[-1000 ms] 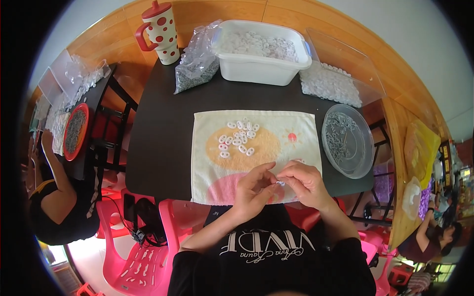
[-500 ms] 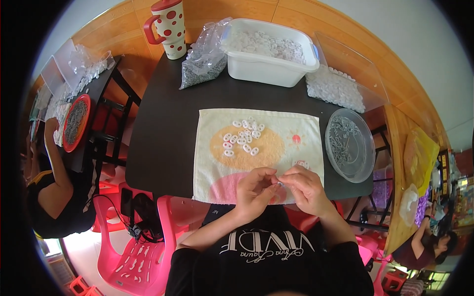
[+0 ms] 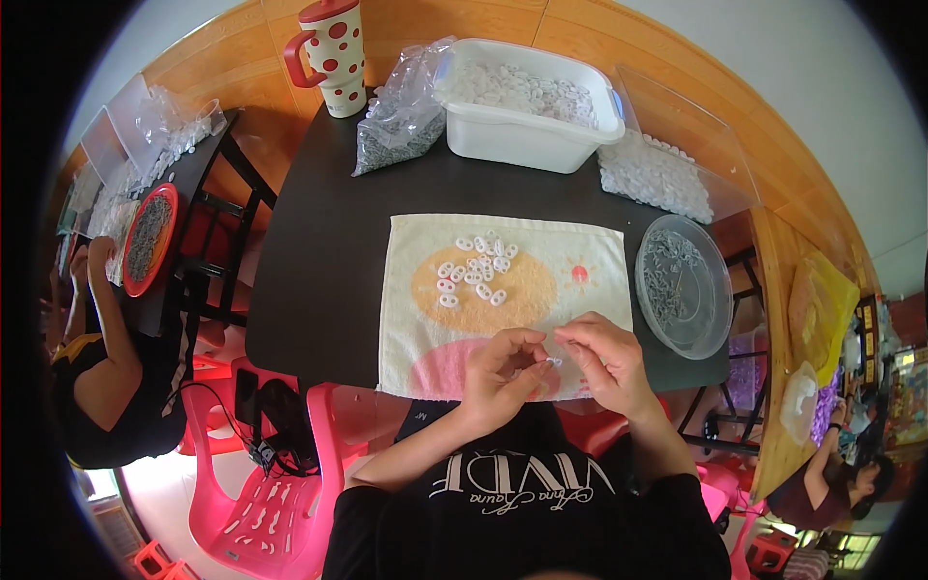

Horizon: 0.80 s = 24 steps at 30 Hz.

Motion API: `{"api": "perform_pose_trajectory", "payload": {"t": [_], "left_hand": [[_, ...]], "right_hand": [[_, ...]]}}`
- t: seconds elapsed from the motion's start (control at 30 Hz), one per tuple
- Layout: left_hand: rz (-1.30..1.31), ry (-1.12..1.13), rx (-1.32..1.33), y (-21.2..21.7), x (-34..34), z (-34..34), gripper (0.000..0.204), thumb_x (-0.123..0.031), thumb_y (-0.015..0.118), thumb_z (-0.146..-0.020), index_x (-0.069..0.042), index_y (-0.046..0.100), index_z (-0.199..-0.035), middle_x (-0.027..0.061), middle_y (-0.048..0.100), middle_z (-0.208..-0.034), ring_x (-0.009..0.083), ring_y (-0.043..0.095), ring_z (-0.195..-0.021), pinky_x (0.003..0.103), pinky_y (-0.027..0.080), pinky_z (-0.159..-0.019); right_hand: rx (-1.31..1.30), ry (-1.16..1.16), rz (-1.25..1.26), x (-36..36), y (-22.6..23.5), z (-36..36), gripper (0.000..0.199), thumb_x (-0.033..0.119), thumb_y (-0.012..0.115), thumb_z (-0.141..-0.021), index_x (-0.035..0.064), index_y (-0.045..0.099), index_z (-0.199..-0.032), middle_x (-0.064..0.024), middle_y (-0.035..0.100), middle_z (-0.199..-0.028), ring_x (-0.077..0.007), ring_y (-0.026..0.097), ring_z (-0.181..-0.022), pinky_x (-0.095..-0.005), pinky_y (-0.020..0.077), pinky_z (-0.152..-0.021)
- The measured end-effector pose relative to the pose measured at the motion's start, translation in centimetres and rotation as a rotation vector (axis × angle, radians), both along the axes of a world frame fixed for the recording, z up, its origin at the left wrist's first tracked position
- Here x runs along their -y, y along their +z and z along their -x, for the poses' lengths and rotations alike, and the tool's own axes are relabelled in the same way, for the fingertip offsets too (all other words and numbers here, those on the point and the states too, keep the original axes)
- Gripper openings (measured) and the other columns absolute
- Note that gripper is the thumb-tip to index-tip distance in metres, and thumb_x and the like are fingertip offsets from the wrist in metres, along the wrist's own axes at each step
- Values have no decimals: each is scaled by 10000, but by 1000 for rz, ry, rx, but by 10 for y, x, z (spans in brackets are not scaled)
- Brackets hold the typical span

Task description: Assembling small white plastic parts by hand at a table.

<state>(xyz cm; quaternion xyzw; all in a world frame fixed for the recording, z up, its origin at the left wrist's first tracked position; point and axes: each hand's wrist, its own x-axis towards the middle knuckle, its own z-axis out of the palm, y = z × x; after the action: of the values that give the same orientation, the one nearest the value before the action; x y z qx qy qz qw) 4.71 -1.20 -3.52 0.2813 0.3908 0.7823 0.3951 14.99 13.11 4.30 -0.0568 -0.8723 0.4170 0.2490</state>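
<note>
Above the near edge of a cream towel [image 3: 599,253], my left hand [image 3: 498,379] is closed in a pinch on a small white plastic piece [image 3: 554,362]. The piece is too small to make out in detail. My right hand [image 3: 609,369] is just to the right of it, thumb and forefinger apart, with nothing visible between them. Several white oval plastic pieces with two holes [image 3: 449,301] lie in a loose cluster on the towel, beyond my left hand.
A round clear tray [image 3: 710,324] of small grey screw-like parts stands at right. At the back are a white tub [image 3: 522,145] of white pieces, a bag of grey parts [image 3: 396,135], white pieces [image 3: 657,179] and a dotted tumbler [image 3: 340,68]. Another person [image 3: 111,377] works at left.
My right fingers have drawn slightly away from my left hand, so the white piece in the left pinch shows more. At left, the other person's hands have shifted a little.
</note>
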Motion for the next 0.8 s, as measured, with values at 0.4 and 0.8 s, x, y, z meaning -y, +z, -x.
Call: {"api": "perform_pose_trajectory", "payload": {"t": [0.4,0.8], "left_hand": [[10,26,6,-1,-1,-3,356,161,587,-891,25,534,-1216,87,612,-984,109,625,-761,246,554,-616],[71,55,-107,2,0,-3,324,145,634,-870,37,561,-1167,86,653,-988,94,647,-794,214,530,-615]], "right_hand": [[-17,57,-76,1,-2,4,237,-120,638,-791,26,644,-978,-81,613,-768,-248,576,-659,-343,441,-607],[-38,219,-138,-10,-10,10,283,-125,610,-735,41,641,-962,-80,570,-725,-259,551,-645,-359,435,-566]]}}
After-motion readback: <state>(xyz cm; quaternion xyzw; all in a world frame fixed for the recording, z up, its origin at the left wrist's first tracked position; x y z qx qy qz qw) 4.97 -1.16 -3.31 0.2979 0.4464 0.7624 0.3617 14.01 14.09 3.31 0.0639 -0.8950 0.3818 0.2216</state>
